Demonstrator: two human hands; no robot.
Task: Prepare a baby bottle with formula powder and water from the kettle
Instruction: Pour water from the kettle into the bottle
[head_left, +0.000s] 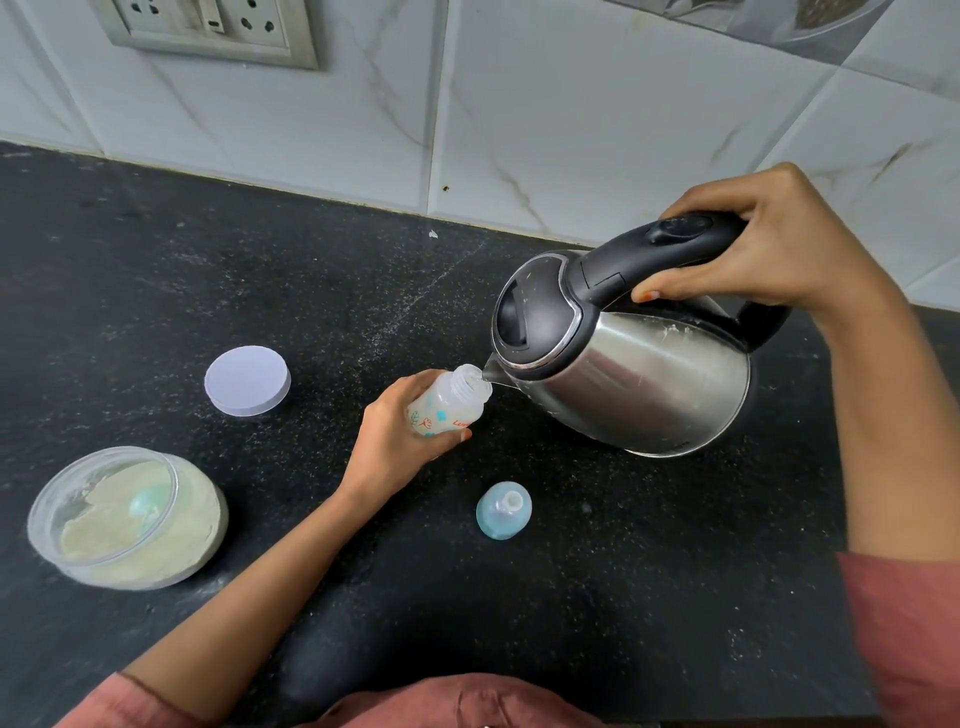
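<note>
My left hand (392, 441) grips a small clear baby bottle (451, 402) with printed pictures, its open neck tilted toward the right. My right hand (774, 249) is closed around the black handle of a steel kettle (634, 358), which is tipped to the left. The kettle's spout touches the bottle's mouth. The bottle's blue teat cap (503, 511) stands on the black counter (260, 260) in front of the bottle. At the left sits an open clear tub of pale formula powder (127, 517) with a light blue scoop inside.
The tub's round white lid (248, 381) lies flat on the counter behind the tub. A tiled wall runs along the back, with a socket plate (213, 28) at the upper left. Powder specks dust the counter's middle.
</note>
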